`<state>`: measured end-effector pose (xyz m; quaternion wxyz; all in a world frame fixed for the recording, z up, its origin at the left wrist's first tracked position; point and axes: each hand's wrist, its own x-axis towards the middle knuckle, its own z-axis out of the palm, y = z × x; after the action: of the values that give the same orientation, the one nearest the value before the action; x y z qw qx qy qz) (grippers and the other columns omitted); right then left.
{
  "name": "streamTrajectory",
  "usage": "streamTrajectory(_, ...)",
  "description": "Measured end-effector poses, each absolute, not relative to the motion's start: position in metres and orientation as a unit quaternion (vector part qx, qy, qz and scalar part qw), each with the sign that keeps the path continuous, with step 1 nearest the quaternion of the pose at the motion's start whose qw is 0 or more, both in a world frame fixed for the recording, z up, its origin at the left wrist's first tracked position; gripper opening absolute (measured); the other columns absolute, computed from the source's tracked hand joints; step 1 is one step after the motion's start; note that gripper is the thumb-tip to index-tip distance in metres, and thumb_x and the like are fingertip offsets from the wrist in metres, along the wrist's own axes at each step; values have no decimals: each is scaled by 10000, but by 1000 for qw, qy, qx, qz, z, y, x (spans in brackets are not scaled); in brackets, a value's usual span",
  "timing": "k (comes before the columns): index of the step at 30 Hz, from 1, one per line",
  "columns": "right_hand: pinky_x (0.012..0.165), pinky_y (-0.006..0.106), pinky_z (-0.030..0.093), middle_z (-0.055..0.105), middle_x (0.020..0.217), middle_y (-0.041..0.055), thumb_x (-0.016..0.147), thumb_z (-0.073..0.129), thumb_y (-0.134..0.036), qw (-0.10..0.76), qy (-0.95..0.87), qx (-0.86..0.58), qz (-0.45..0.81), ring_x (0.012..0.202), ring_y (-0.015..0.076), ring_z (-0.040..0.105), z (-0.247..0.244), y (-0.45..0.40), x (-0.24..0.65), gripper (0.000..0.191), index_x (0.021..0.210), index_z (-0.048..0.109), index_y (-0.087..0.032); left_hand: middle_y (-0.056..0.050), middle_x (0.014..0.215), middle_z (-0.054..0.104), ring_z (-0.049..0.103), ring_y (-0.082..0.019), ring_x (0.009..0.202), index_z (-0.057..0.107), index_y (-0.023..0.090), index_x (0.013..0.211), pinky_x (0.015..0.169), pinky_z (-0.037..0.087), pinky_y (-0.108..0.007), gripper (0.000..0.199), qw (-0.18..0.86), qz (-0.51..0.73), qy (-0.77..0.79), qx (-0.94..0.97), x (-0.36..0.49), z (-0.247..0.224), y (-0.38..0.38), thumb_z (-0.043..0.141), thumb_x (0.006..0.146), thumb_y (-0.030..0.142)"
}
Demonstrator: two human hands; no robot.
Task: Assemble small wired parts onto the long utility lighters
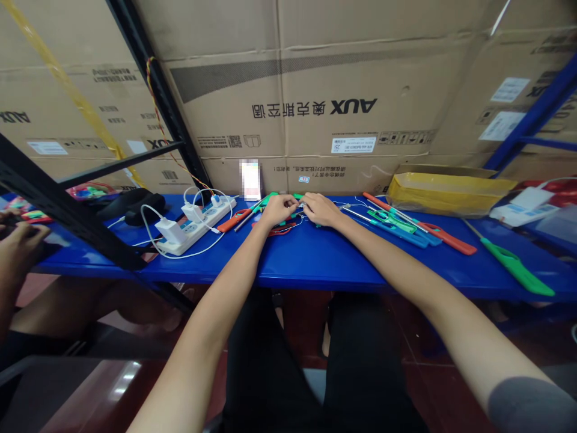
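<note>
Near the right front edge of the blue bench [324,258], a green long-necked lighter [518,267] is laid at a slant. Farther in, an orange lighter [451,239] and blue lighters [406,233] are grouped. At the left, a white power strip [198,225] is fitted with plugs. At the middle, a small pale part [302,206] is seen between the left hand [278,210] and right hand [321,210]; the fingers of both are bent inward, but whether it is grasped cannot be told. Behind, a yellow-taped carton [446,193] is set before large cardboard boxes [315,78].
</note>
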<state>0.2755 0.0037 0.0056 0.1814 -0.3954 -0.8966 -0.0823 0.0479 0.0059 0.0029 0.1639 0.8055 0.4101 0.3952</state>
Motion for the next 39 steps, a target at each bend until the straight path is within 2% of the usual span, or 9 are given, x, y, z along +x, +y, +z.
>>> streamTrajectory(18, 1069, 439, 500, 778, 1282, 166, 1161, 455, -183, 189, -897, -392, -77, 1181, 313, 696, 5, 3, 275, 343, 1313, 762, -168, -27, 784, 823, 725, -202, 739, 823, 202, 839, 687, 535, -280, 148, 162, 406, 414, 798, 51, 2, 5, 686, 837, 258)
streamTrajectory(39, 1101, 478, 524, 764, 1334, 201, 1183, 396, -212, 192, -902, -382, -59, 1178, 333, 701, -3, 9, 275, 401, 1369, 741, -127, -43, 823, 835, 740, -222, 776, 847, 191, 859, 732, 553, -293, 137, 152, 393, 426, 801, 48, 3, 5, 724, 883, 246)
